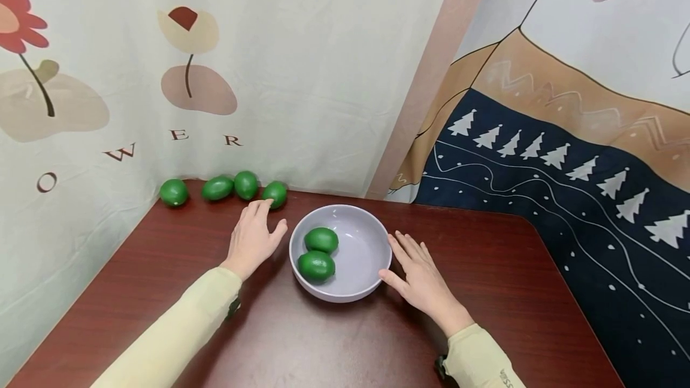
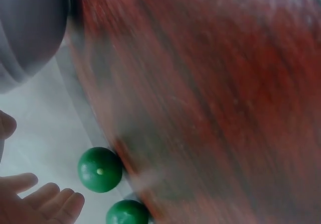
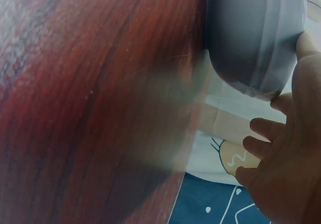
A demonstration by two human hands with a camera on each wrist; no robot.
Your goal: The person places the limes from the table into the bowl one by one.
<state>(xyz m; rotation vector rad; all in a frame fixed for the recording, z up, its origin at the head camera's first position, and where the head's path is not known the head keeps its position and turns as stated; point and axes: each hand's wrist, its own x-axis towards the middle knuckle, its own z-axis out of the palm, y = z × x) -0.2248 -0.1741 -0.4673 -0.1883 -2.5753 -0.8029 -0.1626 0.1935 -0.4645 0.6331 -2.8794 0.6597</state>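
Observation:
A pale lavender bowl [image 1: 363,250] stands on the table with two green fruits [image 1: 316,266] in its left half, touching each other. My right hand [image 1: 423,280] rests its thumb and a fingertip against the bowl's right side, fingers spread; the right wrist view shows this contact on the bowl [image 3: 251,38]. Left of the bowl, my left hand [image 1: 253,241] holds nothing, its fingers extended toward the nearest green fruit [image 1: 275,194] at the back. In the left wrist view, the left hand [image 2: 42,201] lies beside a green fruit [image 2: 100,170], with a gap between them.
Along the table's back edge sit more green fruits: one at the far left [image 1: 173,193], and two side by side [image 1: 218,188] nearer the middle. A pale printed curtain [image 1: 302,76] hangs behind the brown table [image 1: 302,346], and a dark blue patterned cloth [image 1: 485,187] hangs at the right.

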